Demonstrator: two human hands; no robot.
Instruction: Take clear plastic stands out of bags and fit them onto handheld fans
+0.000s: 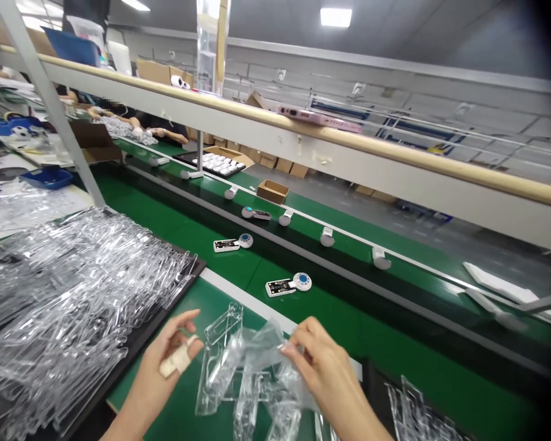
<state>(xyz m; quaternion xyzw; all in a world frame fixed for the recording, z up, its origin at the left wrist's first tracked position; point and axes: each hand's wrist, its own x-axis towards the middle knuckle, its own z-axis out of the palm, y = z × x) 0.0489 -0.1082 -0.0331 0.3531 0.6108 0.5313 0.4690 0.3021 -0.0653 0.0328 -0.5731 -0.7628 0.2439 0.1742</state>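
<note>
My left hand (169, 352) is raised over the green work surface, its fingers apart and a beige wrap around the thumb. It holds nothing. My right hand (319, 364) pinches the edge of a thin clear plastic bag (269, 343) between thumb and fingers. Under and around the bag lie several clear plastic frames (211, 380), some seemingly still in film; which ones are inside cannot be made out. To the left of my left hand, a dark tray (195, 269) holds a large heap of clear plastic frames (82, 294).
On the green belt (252, 269) beyond my hands lie white devices with bare circuit boards, one near (287, 285) and one farther (233, 243). More clear parts (417, 410) stand at lower right. A shelf rail (257, 110) crosses above, carrying a pink phone (321, 118). Co-workers' hands (158, 133) show far left.
</note>
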